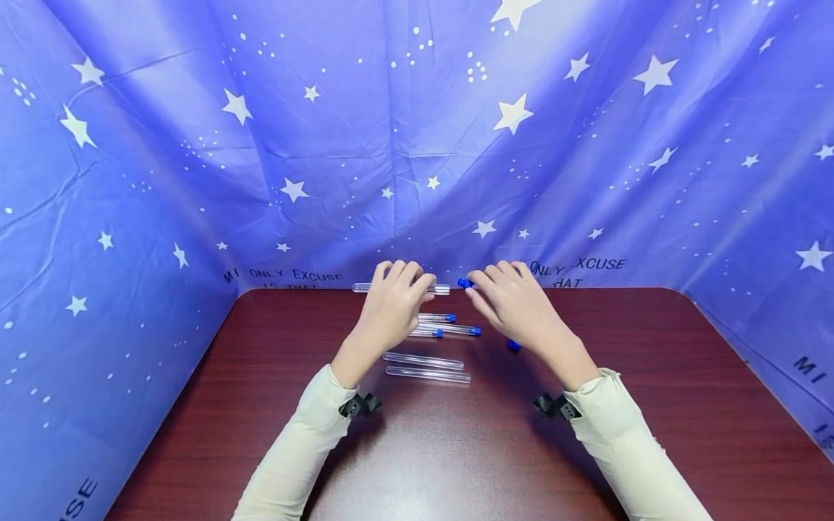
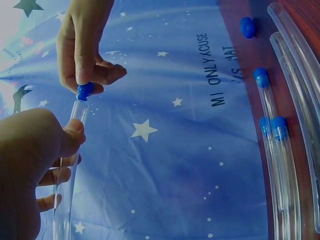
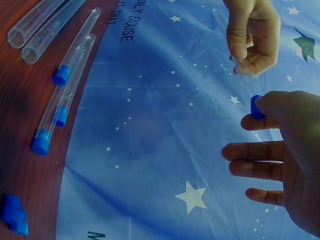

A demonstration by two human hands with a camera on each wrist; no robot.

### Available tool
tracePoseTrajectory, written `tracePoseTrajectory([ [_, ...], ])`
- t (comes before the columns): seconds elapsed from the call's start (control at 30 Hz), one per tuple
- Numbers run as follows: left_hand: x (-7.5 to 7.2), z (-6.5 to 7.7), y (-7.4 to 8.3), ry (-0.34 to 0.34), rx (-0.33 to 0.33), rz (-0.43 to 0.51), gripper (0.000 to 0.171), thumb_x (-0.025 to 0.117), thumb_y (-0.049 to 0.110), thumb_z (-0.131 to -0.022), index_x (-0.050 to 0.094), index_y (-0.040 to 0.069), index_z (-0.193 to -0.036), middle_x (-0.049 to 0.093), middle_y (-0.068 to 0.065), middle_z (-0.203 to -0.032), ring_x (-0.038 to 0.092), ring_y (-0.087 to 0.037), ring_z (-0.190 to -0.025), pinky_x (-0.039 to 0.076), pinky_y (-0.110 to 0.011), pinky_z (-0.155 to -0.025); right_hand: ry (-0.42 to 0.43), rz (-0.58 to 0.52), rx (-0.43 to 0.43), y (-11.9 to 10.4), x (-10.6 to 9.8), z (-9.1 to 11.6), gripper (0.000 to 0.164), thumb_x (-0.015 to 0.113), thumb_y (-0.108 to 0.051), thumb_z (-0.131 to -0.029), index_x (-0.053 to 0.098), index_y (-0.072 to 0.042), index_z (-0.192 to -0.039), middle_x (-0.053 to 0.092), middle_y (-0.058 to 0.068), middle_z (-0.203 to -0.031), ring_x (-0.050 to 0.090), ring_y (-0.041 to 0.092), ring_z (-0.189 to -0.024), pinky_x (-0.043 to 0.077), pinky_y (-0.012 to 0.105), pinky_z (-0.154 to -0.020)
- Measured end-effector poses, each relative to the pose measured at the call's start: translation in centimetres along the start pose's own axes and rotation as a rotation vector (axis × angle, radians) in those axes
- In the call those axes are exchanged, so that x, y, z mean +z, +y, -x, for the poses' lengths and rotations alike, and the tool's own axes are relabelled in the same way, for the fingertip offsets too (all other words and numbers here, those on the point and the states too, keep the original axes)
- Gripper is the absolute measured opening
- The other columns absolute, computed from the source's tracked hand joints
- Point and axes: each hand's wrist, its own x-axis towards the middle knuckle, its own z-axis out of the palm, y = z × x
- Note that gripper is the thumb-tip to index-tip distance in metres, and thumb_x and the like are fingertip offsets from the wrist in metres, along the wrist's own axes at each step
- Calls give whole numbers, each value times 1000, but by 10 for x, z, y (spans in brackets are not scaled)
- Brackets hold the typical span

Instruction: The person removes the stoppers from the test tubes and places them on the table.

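Raised over the far edge of the table, my left hand point(image 1: 393, 304) grips a clear, uncapped test tube point(image 2: 65, 200). The tube lies level in the head view, its open mouth toward the right hand. Opposite it, my right hand point(image 1: 521, 304) pinches a blue stopper point(image 3: 257, 107) between thumb and index finger, the other fingers spread apart. A small gap shows between stopper and tube mouth in the head view. Below the hands lie several test tubes with blue stoppers point(image 3: 47, 120), partly hidden by the left hand in the head view.
Two unstoppered test tubes point(image 1: 426, 375) lie side by side nearer me on the dark red wooden table point(image 1: 417, 449). Loose blue stopper material point(image 1: 514, 346) rests below the right hand. A blue star-patterned curtain point(image 1: 391, 145) hangs around the back and sides.
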Motion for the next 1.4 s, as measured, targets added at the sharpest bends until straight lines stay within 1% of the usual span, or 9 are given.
tracePoseTrajectory([
  [0.1,-2,1,0,-10,9,2,9,68,22,-97,69,15,-103,59,-1,-91,55,-22,-87,47,-45,-92,8,13,-22,1,1,1,25,59,-25,-98,65,-3,-108,62,13,-92,54,33,-85,46,50,-85],
  [0.33,-3,2,0,-32,39,-9,10,70,21,-95,69,15,-103,59,-1,-91,55,-22,-88,47,-44,-92,1,23,-54,4,1,4,33,41,-28,-106,61,-2,-105,56,13,-92,49,33,-85,44,48,-83],
  [0.53,-3,4,0,-55,88,-29,8,65,21,-98,66,14,-102,59,-2,-91,56,-23,-88,47,-44,-91,-32,42,-93,7,2,8,23,49,-24,-101,59,-3,-99,53,12,-88,48,33,-82,43,47,-79],
  [0.63,-2,6,-1,-72,118,-39,8,62,21,-99,65,14,-102,58,-3,-92,56,-23,-89,47,-44,-91,-49,53,-113,8,3,11,21,52,-23,-99,57,-3,-97,51,12,-87,47,34,-81,43,47,-78],
  [0.8,3,9,0,-107,167,-29,9,63,22,-98,62,14,-102,58,-3,-94,56,-23,-91,47,-44,-91,-64,55,-141,12,8,19,21,54,-23,-98,57,-3,-96,50,12,-88,48,33,-82,44,45,-77],
  [0.97,8,13,2,-148,204,-24,8,62,19,-98,62,14,-104,59,-3,-98,57,-22,-92,47,-42,-92,-78,45,-157,15,12,27,20,53,-23,-97,58,-4,-97,50,11,-87,48,33,-81,44,44,-77],
  [1.13,15,16,2,-170,242,-33,10,65,19,-96,62,14,-103,60,-2,-98,56,-22,-91,45,-39,-90,-75,35,-168,19,17,34,21,52,-23,-97,58,-3,-97,51,12,-87,48,33,-81,44,44,-77],
  [1.27,18,18,3,-162,273,-37,13,71,21,-92,64,14,-101,60,-1,-94,56,-21,-87,45,-37,-87,-84,32,-171,21,20,38,20,51,-23,-97,57,-3,-96,50,12,-86,48,34,-81,44,44,-76],
  [1.4,22,20,3,-158,296,-23,16,78,21,-87,69,15,-98,62,0,-90,59,-19,-86,46,-38,-87,-93,30,-179,22,21,42,18,53,-22,-95,55,-4,-93,48,11,-85,47,33,-80,43,44,-75],
])
